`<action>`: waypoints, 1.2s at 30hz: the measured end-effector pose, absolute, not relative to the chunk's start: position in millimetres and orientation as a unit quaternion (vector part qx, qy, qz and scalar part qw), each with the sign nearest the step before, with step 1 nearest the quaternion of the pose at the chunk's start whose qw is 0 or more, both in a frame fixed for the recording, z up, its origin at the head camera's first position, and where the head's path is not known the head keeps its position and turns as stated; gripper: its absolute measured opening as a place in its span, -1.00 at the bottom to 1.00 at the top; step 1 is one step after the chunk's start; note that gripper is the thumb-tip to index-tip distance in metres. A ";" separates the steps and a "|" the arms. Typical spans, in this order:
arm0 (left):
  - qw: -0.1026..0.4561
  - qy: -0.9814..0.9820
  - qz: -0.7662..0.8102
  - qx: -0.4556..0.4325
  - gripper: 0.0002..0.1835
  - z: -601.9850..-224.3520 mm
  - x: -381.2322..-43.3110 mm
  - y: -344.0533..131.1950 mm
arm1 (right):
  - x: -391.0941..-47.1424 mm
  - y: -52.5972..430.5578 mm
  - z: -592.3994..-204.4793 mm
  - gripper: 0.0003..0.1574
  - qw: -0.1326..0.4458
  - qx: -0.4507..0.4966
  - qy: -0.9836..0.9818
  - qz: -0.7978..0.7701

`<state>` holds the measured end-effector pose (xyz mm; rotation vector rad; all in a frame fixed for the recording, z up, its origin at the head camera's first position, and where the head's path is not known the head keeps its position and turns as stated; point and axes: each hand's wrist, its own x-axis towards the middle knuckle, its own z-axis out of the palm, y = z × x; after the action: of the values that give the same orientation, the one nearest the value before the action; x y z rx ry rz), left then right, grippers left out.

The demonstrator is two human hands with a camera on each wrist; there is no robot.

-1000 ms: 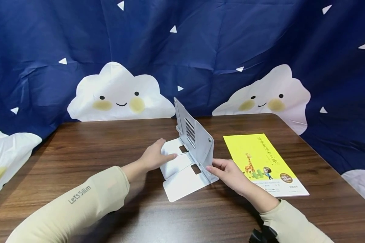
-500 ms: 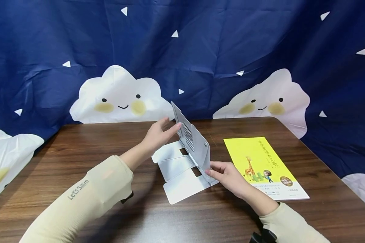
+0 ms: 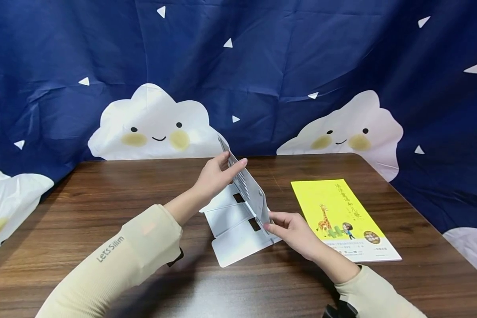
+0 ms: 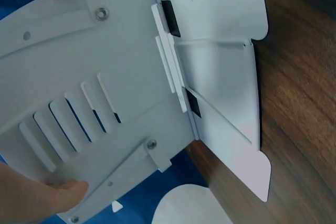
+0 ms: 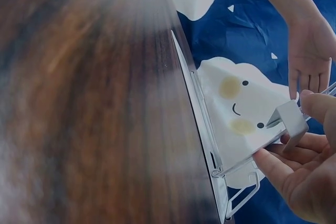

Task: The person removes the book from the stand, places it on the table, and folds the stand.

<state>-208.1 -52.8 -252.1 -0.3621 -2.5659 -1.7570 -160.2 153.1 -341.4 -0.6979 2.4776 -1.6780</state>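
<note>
Two hands on one white metal book stand (image 3: 242, 207) in the middle of the wooden table (image 3: 103, 198).

The left hand (image 3: 216, 174) grasps the far top edge of the stand's slotted back panel (image 4: 94, 87), thumb on one face and fingers on the other. The right hand (image 3: 292, 227) pinches the panel's near lower corner, where it meets the flat base plate (image 3: 238, 240) lying on the table. The panel stands tilted. One yellow book (image 3: 342, 218) lies flat, closed, just to the right of the stand, close to the right hand. Behind the table hangs a blue curtain (image 3: 262, 66) printed with smiling clouds.
</note>
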 end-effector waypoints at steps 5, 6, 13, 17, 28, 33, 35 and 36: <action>0.011 -0.803 -0.584 -0.118 -0.31 -252.1 -201.5 -53.7 | -159.5 151.4 -341.1 -0.58 0.032 -0.224 0.809 -0.542; 0.013 -0.799 -0.589 -0.119 -0.33 -252.0 -200.1 -54.3 | -159.4 150.9 -341.2 -0.59 0.030 -0.225 0.811 -0.540; 0.010 -0.776 -0.618 -0.122 -0.47 -255.0 -192.8 -62.1 | -158.4 146.5 -343.0 -0.57 0.017 -0.223 0.816 -0.533; 0.016 -0.770 -0.625 -0.129 -0.59 -258.2 -189.6 -67.7 | -157.6 144.2 -343.4 -0.56 0.005 -0.215 0.830 -0.515; 0.028 -0.743 -0.654 -0.141 -0.51 -269.5 -181.1 -85.4 | -154.0 134.8 -340.2 -0.53 -0.001 -0.194 0.846 -0.497; 0.031 -0.750 -0.645 -0.145 -0.51 -275.2 -177.0 -93.5 | -152.4 131.6 -341.5 -0.50 0.009 -0.190 0.847 -0.497; 0.032 -0.759 -0.635 -0.139 -0.50 -277.4 -175.7 -96.8 | -151.9 131.2 -341.9 -0.48 0.013 -0.194 0.847 -0.494; 0.033 -0.763 -0.631 -0.136 -0.50 -278.6 -175.2 -98.4 | -151.7 131.1 -342.0 -0.47 0.018 -0.197 0.846 -0.495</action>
<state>-175.2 -98.4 -278.6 -0.4174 -2.3481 -1.9420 -151.7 131.1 -342.0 -0.6122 2.6288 -1.5380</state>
